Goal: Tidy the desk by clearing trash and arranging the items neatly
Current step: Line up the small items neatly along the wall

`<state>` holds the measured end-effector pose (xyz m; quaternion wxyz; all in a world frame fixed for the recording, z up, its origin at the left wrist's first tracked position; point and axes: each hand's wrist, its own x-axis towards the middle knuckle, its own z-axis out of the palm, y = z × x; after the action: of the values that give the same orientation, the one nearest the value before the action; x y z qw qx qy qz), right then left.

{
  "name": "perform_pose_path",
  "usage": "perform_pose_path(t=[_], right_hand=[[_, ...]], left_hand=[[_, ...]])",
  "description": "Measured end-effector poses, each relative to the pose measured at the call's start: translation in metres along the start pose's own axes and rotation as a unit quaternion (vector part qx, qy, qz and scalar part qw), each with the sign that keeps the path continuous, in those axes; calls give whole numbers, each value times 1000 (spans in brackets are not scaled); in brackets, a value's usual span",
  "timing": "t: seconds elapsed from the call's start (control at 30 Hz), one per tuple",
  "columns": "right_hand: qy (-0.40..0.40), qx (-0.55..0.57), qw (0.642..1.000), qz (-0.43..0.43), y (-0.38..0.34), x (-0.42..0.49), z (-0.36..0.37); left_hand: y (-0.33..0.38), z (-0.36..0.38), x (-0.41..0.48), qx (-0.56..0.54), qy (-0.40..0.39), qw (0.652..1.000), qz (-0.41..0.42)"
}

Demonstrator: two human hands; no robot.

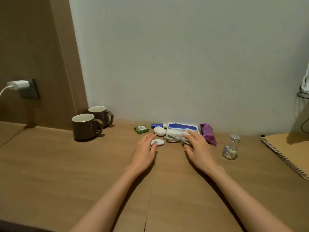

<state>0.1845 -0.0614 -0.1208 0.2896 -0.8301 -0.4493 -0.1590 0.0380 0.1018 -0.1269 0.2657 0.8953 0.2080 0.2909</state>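
Small items cluster against the wall on the wooden desk (83, 173). My left hand (145, 150) lies flat, its fingertips touching a small white oval device (158, 142). My right hand (196, 144) rests with spread fingers on a bundled white cable (173, 138). Behind them sit a white oval case (159, 131), a blue tube (157, 125), a blue-and-white packet (181, 126) and a green battery pack (141, 129). A purple wrapped pack (209, 133) lies to the right of my right hand.
Two brown mugs (86, 127) stand at the back left. A small glass jar (229, 148) with pastel bits stands right of the purple pack. A spiral notebook (291, 151) lies at the far right. A white charger (18, 84) is plugged into the left wall socket.
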Motion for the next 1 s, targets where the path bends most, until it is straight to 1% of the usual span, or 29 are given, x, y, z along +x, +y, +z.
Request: perform_pose_path(t=[0.1,0.2,0.3,0.4,0.53,0.6,0.77,1.0], right_hand=[[-4,-28,1000,-9,5,8,9],[-4,-30,999,-11,8,16,18],[3,-30,999,-15,11,25,24],[-11,-20,1000,-8,13,30,28],[-15,-17,1000,-10,17,34,30],[-13,-17,1000,-10,17,36,30],[-10,-15,1000,-9,17,39,31],[-21,-15,1000,-7,17,39,30]], left_hand=[[-8,11,22,12,46,999,17],[-16,16,42,17,92,995,30],[-19,23,61,28,109,993,23],[-22,33,78,67,89,994,-1],[-24,41,91,108,14,994,-29],[-25,43,95,119,-6,992,-36],[-26,45,104,130,-25,990,-39],[-22,44,108,118,-23,992,-41]])
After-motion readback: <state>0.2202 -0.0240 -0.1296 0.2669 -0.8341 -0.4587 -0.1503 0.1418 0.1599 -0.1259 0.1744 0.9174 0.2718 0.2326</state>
